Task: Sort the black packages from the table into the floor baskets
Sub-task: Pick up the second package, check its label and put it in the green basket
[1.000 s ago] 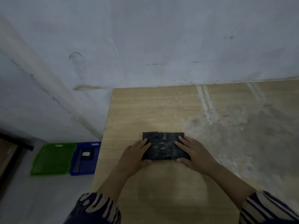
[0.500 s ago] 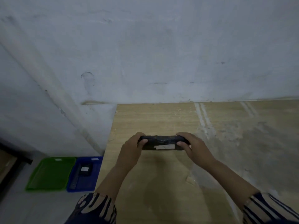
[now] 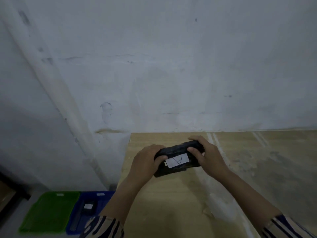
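Note:
A black package (image 3: 175, 166) is held up above the wooden table (image 3: 197, 200), tilted so its underside faces me. A white label with a hand-drawn mark is stuck on that side. My left hand (image 3: 145, 162) grips its left end and my right hand (image 3: 207, 155) grips its right end. Down on the floor at the lower left stand a green basket (image 3: 49, 212) and a blue basket (image 3: 103, 196) side by side. Another black package with a white label (image 3: 88, 207) lies in the blue basket.
A pale wall rises right behind the table's far edge. The table's left edge runs just above the blue basket. Dark furniture edges into view at the far left near the floor.
Both hands lifted the package off the table and turned it over, so the white label now faces me. The view has tilted upward.

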The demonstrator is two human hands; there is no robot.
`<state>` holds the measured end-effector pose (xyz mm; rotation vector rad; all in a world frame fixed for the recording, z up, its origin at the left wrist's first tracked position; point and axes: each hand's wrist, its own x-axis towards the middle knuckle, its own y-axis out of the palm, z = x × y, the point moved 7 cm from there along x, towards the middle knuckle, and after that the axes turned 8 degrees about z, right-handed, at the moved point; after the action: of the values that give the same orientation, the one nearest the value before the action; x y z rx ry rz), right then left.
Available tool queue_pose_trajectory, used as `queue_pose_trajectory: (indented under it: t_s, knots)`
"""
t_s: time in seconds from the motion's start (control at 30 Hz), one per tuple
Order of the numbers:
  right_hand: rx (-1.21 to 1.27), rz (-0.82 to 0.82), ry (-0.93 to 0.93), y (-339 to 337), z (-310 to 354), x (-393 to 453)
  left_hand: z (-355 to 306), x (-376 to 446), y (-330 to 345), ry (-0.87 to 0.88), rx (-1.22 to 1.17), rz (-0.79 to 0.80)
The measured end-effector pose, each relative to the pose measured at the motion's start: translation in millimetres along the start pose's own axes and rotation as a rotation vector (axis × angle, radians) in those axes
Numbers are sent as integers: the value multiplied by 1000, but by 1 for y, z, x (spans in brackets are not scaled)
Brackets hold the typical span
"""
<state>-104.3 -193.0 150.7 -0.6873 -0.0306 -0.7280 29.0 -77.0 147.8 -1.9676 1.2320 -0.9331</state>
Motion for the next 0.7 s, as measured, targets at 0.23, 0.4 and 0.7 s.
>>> queue_pose_trajectory:
  t_s: [0.23,0.4,0.7]
  knots:
    - [113,-133,17,-2,25,-7,19,-11,-24,-124,-327,-73]
    - [82,-168,-34,-6,55,-2,12,-14,-38,-69,-463,26]
    - [-293,63,-190,16,106,5,-22,-9,-71,167,-119,-36]
